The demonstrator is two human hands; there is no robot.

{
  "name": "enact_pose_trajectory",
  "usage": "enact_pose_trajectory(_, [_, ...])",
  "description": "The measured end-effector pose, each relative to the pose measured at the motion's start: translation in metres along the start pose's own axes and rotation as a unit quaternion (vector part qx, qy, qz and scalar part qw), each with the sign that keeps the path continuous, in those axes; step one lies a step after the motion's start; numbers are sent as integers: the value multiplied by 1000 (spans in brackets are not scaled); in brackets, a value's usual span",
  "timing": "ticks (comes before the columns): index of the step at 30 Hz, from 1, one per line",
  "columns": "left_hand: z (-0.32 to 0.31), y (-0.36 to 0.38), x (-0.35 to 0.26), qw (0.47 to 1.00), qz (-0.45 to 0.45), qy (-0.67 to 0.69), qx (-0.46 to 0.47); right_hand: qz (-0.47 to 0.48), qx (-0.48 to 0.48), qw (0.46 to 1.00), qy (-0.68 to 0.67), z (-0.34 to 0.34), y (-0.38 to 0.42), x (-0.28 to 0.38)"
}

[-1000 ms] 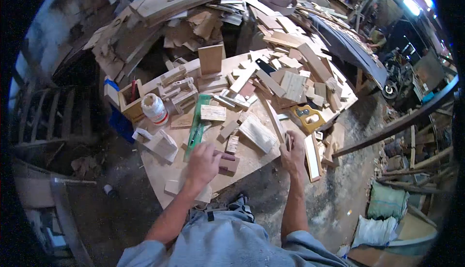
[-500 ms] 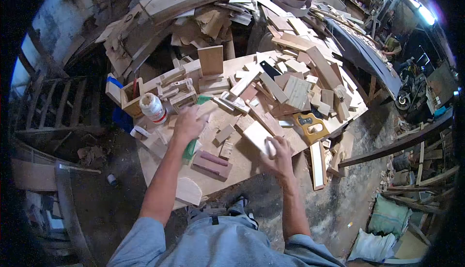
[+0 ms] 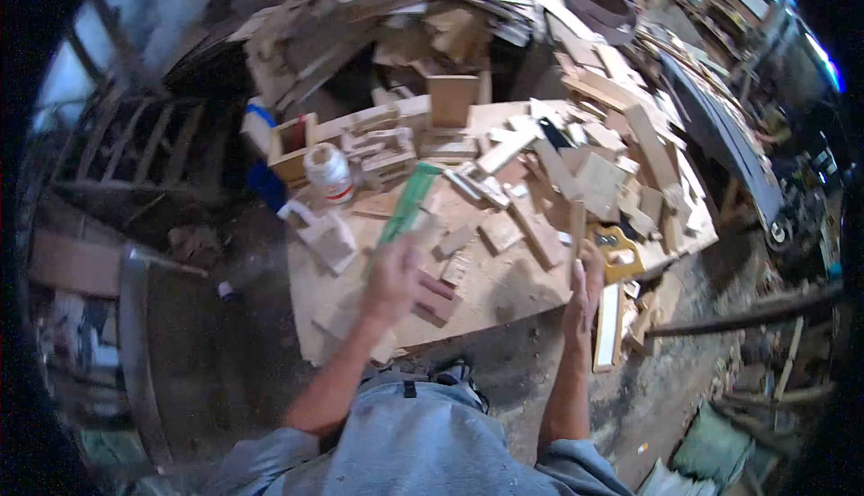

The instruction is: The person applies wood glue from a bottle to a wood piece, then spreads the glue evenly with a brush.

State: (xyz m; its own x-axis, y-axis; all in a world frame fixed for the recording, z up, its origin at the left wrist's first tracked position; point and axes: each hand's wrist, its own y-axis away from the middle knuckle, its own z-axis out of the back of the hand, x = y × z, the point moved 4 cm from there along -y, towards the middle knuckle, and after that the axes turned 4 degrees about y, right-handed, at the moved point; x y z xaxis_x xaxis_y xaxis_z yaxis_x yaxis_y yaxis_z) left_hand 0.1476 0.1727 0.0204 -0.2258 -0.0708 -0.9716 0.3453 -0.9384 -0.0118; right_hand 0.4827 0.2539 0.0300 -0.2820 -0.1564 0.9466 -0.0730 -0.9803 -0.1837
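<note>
My right hand [image 3: 587, 289] is closed on a small wooden board [image 3: 577, 230], which it holds up on edge at the right side of the workbench. Just beyond that hand lies a saw with a yellow handle [image 3: 623, 257]. My left hand [image 3: 393, 282] is over the front of the bench, blurred by motion, its fingers smeared. It overlaps the near end of a green strip [image 3: 416, 192]. Beside its fingers sits a reddish grooved wood block [image 3: 439, 305], partly hidden by the hand. Small wood offcuts [image 3: 457, 240] lie between the two hands.
A white jar [image 3: 328, 174] stands at the bench's left, near an open wooden box [image 3: 292, 143] and stacked wood pieces [image 3: 387, 149]. Scrap wood [image 3: 598, 176] heaps up at the back right. A beam [image 3: 738, 323] juts in from the right. Another person [image 3: 772, 127] is far off.
My right hand has turned the board from lying flat to standing on edge. My left hand has drawn back toward me from the green strip's middle. The whole view has shifted.
</note>
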Motion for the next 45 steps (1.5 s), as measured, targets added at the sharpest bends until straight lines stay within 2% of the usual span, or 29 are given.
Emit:
enact_pose_trajectory(1, [-17,12,-11,995,63,53,61,4,-16,998,64,-4,-3,16])
enact_pose_trajectory(2, [-27,20,-26,992,-82,-90,17,25,-34,993,112,-7,-6,17])
enact_pose_trajectory(3, [-39,29,-39,947,-222,-230,-24,76,-56,985,146,-9,-12,9])
enact_pose_trajectory(5, [-60,41,-32,951,-220,-219,-8,172,-107,955,217,-17,-19,-13])
enact_pose_trajectory(8, [-78,54,-32,938,-226,-261,38,228,-112,913,320,-27,-16,4])
enact_pose_trajectory(9, [-84,57,-32,929,-231,-285,57,234,-94,908,336,-29,-18,-2])
enact_pose_trajectory(10, [-91,58,-27,918,-225,-313,87,201,-47,894,397,-31,-20,-12])
enact_pose_trajectory(12, [-105,60,-5,893,-211,-369,150,151,29,886,437,-39,-23,-35])
enact_pose_trajectory(13, [-109,62,3,885,-228,-383,137,159,16,898,409,-40,-24,-36])
enact_pose_trajectory(15, [-115,62,13,866,-261,-412,106,195,-3,882,430,-37,-16,-19])
enact_pose_trajectory(16, [-112,64,4,876,-262,-394,93,211,-13,873,440,-36,-9,-4])
enact_pose_trajectory(17, [-107,68,-5,885,-263,-377,80,190,15,895,404,-34,-4,2])
enact_pose_trajectory(20, [-80,71,-18,889,-260,-372,57,142,250,916,278,-44,24,-1])
enact_pose_trajectory(21, [-67,71,-16,887,-259,-378,53,168,260,901,303,-52,38,4])
enact_pose_trajectory(23, [-30,50,-3,927,-162,-326,90,214,278,867,354,-70,67,12])
enact_pose_trajectory(25, [2,39,3,890,-197,-396,-111,203,262,860,388,-72,69,10])
enact_pose_trajectory(26, [14,35,11,908,-162,-369,-117,201,255,855,404,-73,68,7])
enact_pose_trajectory(27, [25,32,18,923,-126,-341,-123,205,190,862,423,-73,64,7])
enact_pose_trajectory(29, [33,28,30,947,-64,-294,-117,172,165,883,404,-71,58,7])
enact_pose_trajectory(30, [32,28,33,958,-68,-257,-111,157,154,893,393,-73,54,12])
enact_pose_trajectory(31, [28,30,35,968,-70,-220,-103,190,149,886,395,-82,58,18])
enact_pose_trajectory(34, [11,33,31,980,-105,-148,-75,230,211,878,363,-128,78,43])
enact_pose_trajectory(36, [4,35,24,988,-116,-99,-36,261,215,859,385,-156,88,35])
enact_pose_trajectory(37, [6,33,23,981,-126,-145,-15,276,217,849,396,-164,91,31])
enact_pose_trajectory(40, [23,16,38,955,-138,-251,-77,183,167,884,396,-164,88,33])
enact_pose_trajectory(41, [25,10,44,951,-117,-271,-90,153,161,891,395,-160,87,39])
enact_pose_trajectory(44, [28,-3,44,928,-106,-345,-89,156,122,894,401,-158,86,33])
enact_pose_trajectory(45, [30,-5,43,946,-94,-303,-70,152,127,898,392,-157,87,37])
